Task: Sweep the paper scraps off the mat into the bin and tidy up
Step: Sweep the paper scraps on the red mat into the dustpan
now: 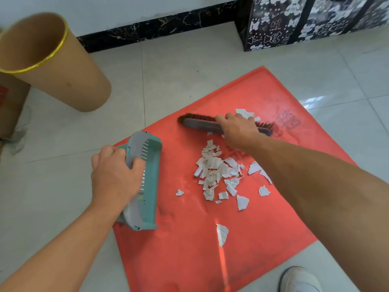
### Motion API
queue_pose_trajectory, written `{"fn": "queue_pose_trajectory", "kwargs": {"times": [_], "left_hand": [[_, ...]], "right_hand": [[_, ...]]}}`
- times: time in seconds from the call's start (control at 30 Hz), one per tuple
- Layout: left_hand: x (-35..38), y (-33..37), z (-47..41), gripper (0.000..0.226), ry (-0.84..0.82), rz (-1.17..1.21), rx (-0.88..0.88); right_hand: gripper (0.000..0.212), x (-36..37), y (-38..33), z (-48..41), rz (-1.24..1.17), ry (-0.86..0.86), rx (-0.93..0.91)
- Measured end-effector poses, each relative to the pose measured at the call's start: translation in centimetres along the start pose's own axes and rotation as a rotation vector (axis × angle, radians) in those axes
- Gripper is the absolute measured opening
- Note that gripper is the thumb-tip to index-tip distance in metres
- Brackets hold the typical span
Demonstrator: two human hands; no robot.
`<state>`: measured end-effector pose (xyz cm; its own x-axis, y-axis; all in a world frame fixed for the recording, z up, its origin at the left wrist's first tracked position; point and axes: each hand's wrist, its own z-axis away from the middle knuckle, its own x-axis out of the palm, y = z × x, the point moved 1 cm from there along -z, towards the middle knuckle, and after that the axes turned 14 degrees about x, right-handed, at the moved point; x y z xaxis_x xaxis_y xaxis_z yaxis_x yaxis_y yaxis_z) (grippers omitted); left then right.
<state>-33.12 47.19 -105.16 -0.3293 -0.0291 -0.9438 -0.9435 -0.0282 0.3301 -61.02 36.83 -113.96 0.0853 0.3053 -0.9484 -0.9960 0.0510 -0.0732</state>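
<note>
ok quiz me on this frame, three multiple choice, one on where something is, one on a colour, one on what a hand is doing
1. Where does the main heap of paper scraps lie?
A. in the bin
B. on the mat
C. on the bare floor tiles

2. What colour is the mat?
A. blue
B. red
C. green

3. What is the right hand doing?
A. hanging open and empty
B. pinching a single scrap
C. gripping the brush

Answers:
1 B, the heap lies mid-mat, to the right of the dustpan that the left hand holds.
2 B, the sheet under the scraps is red.
3 C, its fingers curl over the brush's back.
</note>
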Motion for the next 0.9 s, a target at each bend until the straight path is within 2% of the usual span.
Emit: {"fn": "queue_pose_trajectory", "kwargs": {"times": [0.2, 0.3, 0.4, 0.47, 0.63, 0.77, 0.9], "left_hand": [[0.7, 0.6, 0.0, 0.037, -0.015, -0.047, 0.031], [0.8, 0.5, -0.3, 0.043, -0.030, -0.072, 0.029], [0.6, 0.4, -0.3, 0.039, -0.028, -0.058, 0.022], [0.4, 0.3, -0.4, 0.036, -0.026, -0.033, 0.017], [0.1, -0.2, -0.4, 0.034, -0.012, 0.005, 0.021], [0.3, -0.2, -0.6, 0.034, -0.018, -0.001, 0.024], [0.4, 0.3, -0.7, 0.034, -0.013, -0.020, 0.021]], "right_hand": [[0.045, 0.0, -0.5, 2.5, 0.014, -0.098, -0.111], [0.040, -0.6, -1.3, 3.1, -0.007, -0.100, -0.154], [0.033, -1.9, -1.2, 2.9, -0.098, -0.041, -0.126], [0.028, -3.0, -0.5, 2.4, -0.169, 0.028, -0.065], [0.020, -4.2, 2.8, 0.2, -0.331, 0.193, 0.245], [0.028, -3.5, 6.3, -0.4, -0.291, 0.147, 0.387], [0.026, -2.3, 8.6, 0.4, -0.252, 0.135, 0.513]]}}
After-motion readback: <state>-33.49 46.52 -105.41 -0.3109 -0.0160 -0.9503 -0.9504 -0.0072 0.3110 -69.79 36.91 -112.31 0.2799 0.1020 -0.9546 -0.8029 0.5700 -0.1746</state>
